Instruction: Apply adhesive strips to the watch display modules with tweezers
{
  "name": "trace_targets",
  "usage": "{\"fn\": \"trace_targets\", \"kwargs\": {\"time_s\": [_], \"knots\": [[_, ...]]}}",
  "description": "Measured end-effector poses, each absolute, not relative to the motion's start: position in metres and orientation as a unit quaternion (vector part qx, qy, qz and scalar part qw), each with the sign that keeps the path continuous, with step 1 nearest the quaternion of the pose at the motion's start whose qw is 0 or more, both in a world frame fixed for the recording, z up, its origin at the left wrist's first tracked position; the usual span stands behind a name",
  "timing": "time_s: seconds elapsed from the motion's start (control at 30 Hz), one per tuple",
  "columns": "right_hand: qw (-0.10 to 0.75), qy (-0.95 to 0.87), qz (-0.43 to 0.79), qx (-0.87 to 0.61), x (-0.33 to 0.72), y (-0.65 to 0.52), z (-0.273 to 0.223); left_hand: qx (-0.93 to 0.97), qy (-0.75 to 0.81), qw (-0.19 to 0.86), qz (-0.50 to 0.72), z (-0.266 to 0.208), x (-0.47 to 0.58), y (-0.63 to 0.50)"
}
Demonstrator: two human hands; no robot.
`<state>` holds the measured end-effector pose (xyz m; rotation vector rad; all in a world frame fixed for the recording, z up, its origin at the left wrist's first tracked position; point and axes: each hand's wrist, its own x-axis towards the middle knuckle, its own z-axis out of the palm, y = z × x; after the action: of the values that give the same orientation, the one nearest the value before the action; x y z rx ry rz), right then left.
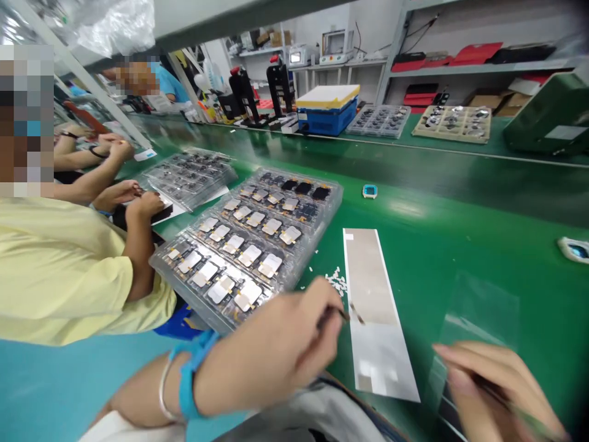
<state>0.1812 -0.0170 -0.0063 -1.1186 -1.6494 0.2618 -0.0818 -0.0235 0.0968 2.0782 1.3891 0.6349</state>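
Observation:
My left hand (294, 347), with a blue wristband and a pale bangle, is closed in a pinch. A small, thin dark brown piece (356, 314) shows at its fingertips, blurred, over a long white-and-beige sheet (375, 276). My right hand (501, 390) is at the lower right, thumb and forefinger together at a clear plastic film (481, 313). Something thin and dark lies along its palm, too blurred to name. Left of the sheet, small white bits (337, 281) lie scattered. A clear tray (317, 242) holds rows of small electronic parts, many with white square covers.
On the green bench are a watch-like case (369, 191) and another pale case (575, 250) at the right edge. A co-worker in a yellow shirt (69, 264) sits left, beside another tray (188, 175). Behind stand a blue box (326, 116) and a green machine (550, 116).

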Motion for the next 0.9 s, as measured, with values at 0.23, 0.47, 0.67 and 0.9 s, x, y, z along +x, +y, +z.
{"fn": "trace_targets", "kwargs": {"time_s": [0.23,0.47,0.67,0.9], "knots": [[0.425,-0.826,0.098,-0.357,0.134,-0.014,0.031,0.631,0.474,0.469,0.395,0.033,-0.045,-0.036],[0.376,-0.848,-0.008,-0.373,0.134,-0.006,0.012,0.599,0.478,0.487,0.419,0.003,-0.043,-0.022],[0.311,-0.873,-0.074,-0.368,0.129,-0.001,0.004,0.612,0.473,0.474,0.420,-0.005,-0.044,-0.016],[0.302,-0.880,0.018,-0.367,0.120,0.023,0.019,0.563,0.483,0.473,0.476,-0.012,-0.044,-0.016]]}}
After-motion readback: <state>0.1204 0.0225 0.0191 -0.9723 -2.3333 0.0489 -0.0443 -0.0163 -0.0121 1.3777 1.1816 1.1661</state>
